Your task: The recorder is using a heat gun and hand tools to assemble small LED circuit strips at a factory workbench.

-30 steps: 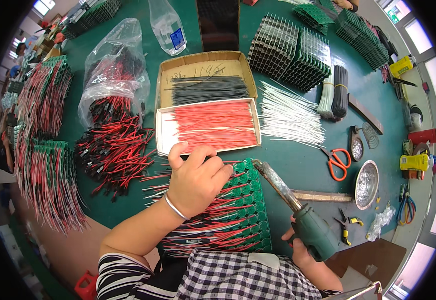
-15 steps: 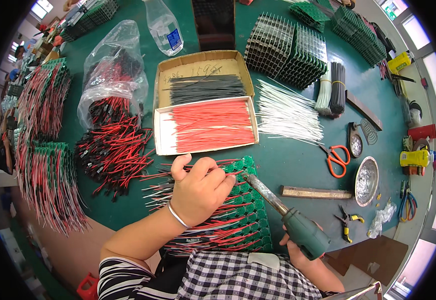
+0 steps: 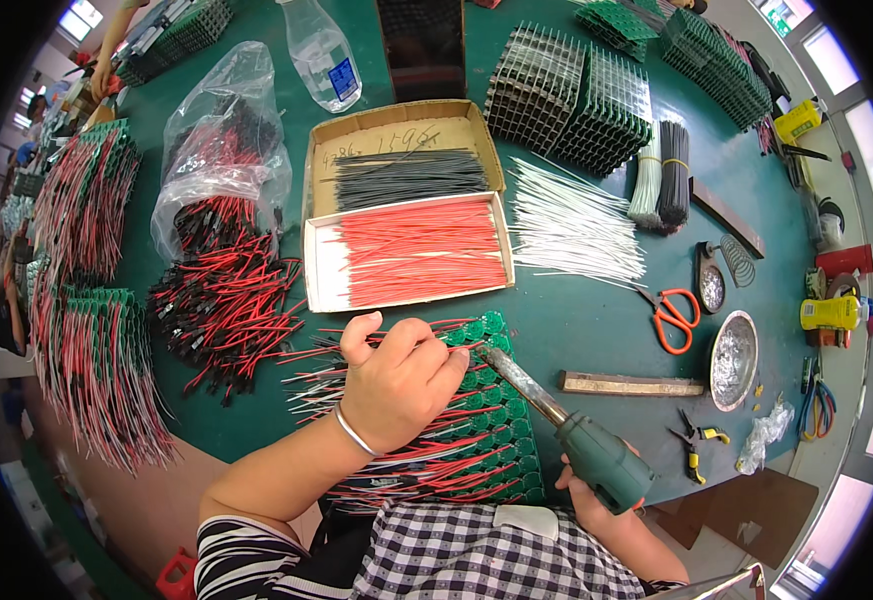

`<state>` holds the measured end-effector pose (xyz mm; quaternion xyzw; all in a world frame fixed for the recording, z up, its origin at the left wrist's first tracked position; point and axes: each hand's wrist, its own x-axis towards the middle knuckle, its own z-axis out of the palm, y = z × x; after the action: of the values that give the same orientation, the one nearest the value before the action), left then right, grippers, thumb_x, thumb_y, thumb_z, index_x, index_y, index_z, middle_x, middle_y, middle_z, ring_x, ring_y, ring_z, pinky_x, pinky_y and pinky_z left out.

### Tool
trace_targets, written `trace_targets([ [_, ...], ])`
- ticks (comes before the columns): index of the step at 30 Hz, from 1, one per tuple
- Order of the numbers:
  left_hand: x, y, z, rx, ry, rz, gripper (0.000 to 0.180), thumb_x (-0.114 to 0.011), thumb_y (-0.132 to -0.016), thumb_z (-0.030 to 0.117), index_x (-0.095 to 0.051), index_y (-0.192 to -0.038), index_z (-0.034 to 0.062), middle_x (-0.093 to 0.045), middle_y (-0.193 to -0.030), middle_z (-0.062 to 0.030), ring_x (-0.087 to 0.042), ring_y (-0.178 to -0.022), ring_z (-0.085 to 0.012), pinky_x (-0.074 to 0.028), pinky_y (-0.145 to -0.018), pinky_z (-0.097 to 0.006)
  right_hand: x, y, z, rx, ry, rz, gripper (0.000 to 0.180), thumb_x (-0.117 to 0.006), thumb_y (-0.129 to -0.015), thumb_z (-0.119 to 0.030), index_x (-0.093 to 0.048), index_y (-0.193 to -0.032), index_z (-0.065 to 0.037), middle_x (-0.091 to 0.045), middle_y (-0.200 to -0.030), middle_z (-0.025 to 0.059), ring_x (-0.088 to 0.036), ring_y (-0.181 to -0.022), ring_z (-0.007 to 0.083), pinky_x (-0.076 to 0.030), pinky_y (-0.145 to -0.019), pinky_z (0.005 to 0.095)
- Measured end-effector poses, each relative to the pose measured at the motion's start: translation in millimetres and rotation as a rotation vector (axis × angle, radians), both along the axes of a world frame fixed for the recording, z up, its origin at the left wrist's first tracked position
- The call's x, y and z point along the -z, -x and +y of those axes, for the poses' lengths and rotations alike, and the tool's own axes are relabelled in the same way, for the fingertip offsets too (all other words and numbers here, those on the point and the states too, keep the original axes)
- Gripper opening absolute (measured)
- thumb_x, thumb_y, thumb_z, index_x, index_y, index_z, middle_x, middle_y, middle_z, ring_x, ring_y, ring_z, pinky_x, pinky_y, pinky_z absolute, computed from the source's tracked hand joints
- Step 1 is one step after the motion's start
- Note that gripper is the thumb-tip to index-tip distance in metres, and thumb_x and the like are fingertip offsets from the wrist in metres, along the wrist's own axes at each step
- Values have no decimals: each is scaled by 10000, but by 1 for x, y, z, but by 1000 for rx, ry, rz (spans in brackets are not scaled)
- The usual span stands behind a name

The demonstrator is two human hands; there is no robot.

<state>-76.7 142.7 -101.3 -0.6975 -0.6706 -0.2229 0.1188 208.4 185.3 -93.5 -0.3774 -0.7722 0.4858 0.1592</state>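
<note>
A panel of round green circuit boards (image 3: 523, 455) lies on the table before me, with rows of red, black and white wires running off its left side. My left hand (image 3: 396, 385) is over the panel's upper part, thumb and index finger pinched on a red wire (image 3: 470, 347) at a board. From the right, my right hand (image 3: 591, 505) grips a green-handled soldering iron (image 3: 608, 463). The iron's metal tip touches or nearly touches the board just beside the pinched wire's end. The exact contact is too small to tell.
Behind the panel are a box of red wires (image 3: 426, 250) and one of black wires (image 3: 411, 180), with loose white wires (image 3: 571, 220) alongside. Bagged red-black leads (image 3: 231, 300) lie left. Right are a wooden bar (image 3: 631, 385), metal bowl (image 3: 734, 360), scissors (image 3: 674, 322) and pliers (image 3: 694, 440).
The soldering iron has shifted slightly left, its tip closer to the pinched wire. My left hand keeps its pinch. Another person's arm has come into view at the far upper left.
</note>
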Motion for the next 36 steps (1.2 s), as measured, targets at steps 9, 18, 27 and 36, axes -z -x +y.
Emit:
trace_targets([
  [9,-1,-1,2,-7,13,21,84,-675,-741,175,-702,-819,189,-502,-674,81,-534,-800,-116,-216,-926,-466,-2,15,9,-74,-110,87,271,-604,-873,-226,-585,-1019,2,-625,-789,63,-612,-565,139,-482,-661,304],
  [18,-2,-2,1,-3,11,12,78,-674,-738,176,-698,-812,187,-500,-681,77,-533,-810,-116,-222,-922,-461,3,12,3,-30,-205,125,307,-552,-888,-251,-567,-1073,-7,-627,-733,60,-582,-531,146,-459,-541,291],
  [27,-3,-3,2,-11,0,31,71,-674,-740,168,-695,-807,182,-504,-691,74,-535,-827,-128,-227,-913,-463,-15,-6,-1,47,-15,54,211,-562,-818,-46,-583,-1021,6,-638,-697,39,-654,-602,169,-511,-671,327],
  [36,-10,1,-2,16,26,-139,94,-684,-725,158,-697,-808,201,-530,-692,84,-534,-805,-133,-230,-895,-461,-14,-16,-12,127,81,110,208,-578,-825,-48,-594,-1029,-12,-636,-681,35,-655,-616,174,-495,-718,332],
])
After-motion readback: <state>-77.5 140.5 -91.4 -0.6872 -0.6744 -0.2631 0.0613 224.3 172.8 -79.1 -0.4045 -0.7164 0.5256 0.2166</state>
